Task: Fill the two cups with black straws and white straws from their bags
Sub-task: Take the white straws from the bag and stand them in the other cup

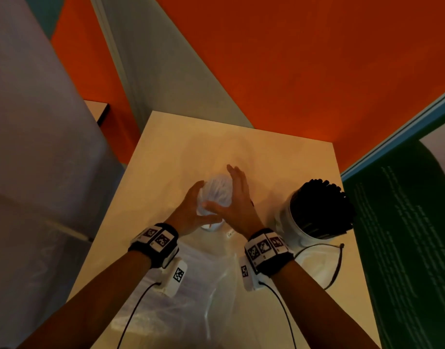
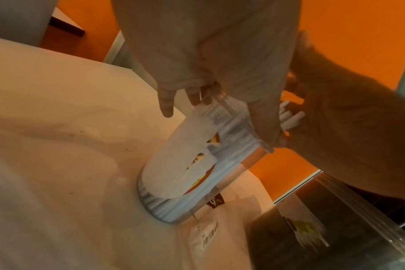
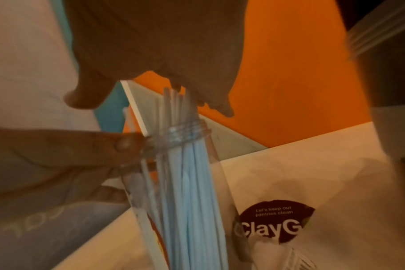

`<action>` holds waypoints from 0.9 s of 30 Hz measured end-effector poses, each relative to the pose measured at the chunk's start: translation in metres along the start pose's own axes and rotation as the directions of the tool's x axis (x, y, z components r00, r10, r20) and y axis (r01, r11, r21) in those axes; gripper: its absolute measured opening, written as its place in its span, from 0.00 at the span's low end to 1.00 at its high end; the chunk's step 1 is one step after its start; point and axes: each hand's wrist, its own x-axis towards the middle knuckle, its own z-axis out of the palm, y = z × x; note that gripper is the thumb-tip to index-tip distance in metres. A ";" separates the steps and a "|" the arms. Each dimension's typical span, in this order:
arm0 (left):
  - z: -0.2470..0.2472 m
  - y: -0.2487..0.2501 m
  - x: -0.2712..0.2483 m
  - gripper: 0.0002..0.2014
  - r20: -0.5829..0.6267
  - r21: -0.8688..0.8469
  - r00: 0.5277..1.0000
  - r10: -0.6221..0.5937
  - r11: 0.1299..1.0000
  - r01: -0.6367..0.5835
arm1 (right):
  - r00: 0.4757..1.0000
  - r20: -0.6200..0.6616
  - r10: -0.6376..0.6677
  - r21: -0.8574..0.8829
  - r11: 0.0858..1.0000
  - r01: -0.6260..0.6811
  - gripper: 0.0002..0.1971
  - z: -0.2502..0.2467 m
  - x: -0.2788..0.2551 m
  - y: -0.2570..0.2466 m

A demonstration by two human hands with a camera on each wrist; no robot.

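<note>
A clear cup [image 1: 217, 195] packed with white straws [image 3: 190, 182] stands upright mid-table. My left hand [image 1: 197, 206] grips its rim from the left, with the thumb [image 3: 125, 144] on the lip. Flat, straight fingers of my right hand [image 1: 237, 195] lie against the straw tops [image 2: 289, 117] on the cup's right side. A white-labelled cup [image 1: 299, 222] crammed with black straws [image 1: 322, 205] stands to the right, apart from both hands. A crumpled clear bag [image 1: 203, 285] lies under my wrists.
A second clear bag with a black drawstring [image 1: 317, 268] lies by the black-straw cup. The pale table [image 1: 166, 147] ends close on the left and far sides. A green board [image 1: 405, 235] stands right of it and a grey panel [image 1: 40, 147] to the left.
</note>
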 end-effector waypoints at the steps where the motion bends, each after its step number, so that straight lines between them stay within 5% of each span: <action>1: 0.000 -0.002 0.001 0.56 -0.001 -0.020 1.000 0.002 1.000 -0.002 | 1.000 0.020 -0.014 -0.066 0.998 0.015 0.52 0.006 0.004 0.002; 7: 0.002 -0.006 0.004 0.47 0.015 -0.060 0.998 0.069 0.996 -0.068 | 0.984 0.065 -0.165 -0.126 0.977 0.172 0.23 0.030 0.031 -0.008; 11: 0.003 -0.012 0.005 0.46 -0.025 0.029 0.999 -0.020 0.999 0.020 | 0.945 -0.026 -0.326 -0.123 0.939 0.321 0.06 0.046 0.022 -0.009; 14: 0.003 -0.013 0.005 0.48 -0.013 -0.014 1.000 0.019 1.000 -0.019 | 0.932 -0.143 -0.334 -0.079 0.942 0.326 0.07 0.040 0.022 -0.009; 18: 0.002 -0.016 0.006 0.53 -0.008 -0.033 0.999 0.031 0.999 -0.031 | 0.894 -0.423 -0.148 0.140 0.964 0.226 0.07 0.022 0.033 -0.003; 23: 0.003 -0.017 0.005 0.51 -0.017 -0.057 0.998 0.061 0.996 -0.062 | 0.965 -0.111 -0.238 -0.267 0.942 0.201 0.18 0.021 0.039 0.013; 27: 0.003 -0.015 0.005 0.50 -0.004 -0.059 0.995 0.102 0.993 -0.102 | 0.980 -0.100 -0.173 -0.108 0.981 0.163 0.28 0.014 0.040 0.007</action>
